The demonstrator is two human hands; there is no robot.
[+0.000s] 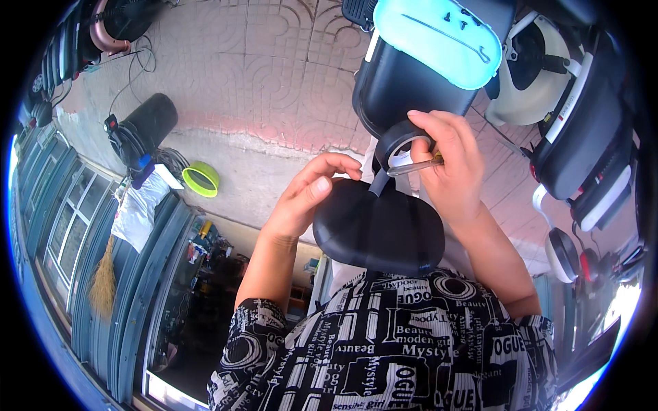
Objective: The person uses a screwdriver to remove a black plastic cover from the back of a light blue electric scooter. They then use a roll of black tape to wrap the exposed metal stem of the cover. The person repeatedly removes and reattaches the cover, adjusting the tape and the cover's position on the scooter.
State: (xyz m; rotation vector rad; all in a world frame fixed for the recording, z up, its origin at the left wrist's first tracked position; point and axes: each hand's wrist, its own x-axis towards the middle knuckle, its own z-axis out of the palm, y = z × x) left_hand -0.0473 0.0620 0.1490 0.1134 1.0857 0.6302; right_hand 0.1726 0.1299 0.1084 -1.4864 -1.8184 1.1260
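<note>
1 shirt (384, 342); 1 pad (397, 229); left hand (301, 195) half-open, empty; right hand (451, 164) gripping 1 tape roll (392, 138), 1 tool (415, 166)

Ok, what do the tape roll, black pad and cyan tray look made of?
Tape roll: probably vinyl; smooth, thin, dull dark strip.
Black pad: perhaps faux leather or moulded plastic; smooth, soft sheen.
Cyan tray: likely plastic; smooth, evenly coloured, rounded edge.

A turquoise tray (411, 48) rests on a smooth black surface (397, 85), carrying small dark pieces (463, 25) and a hooked rod (444, 33).
</note>
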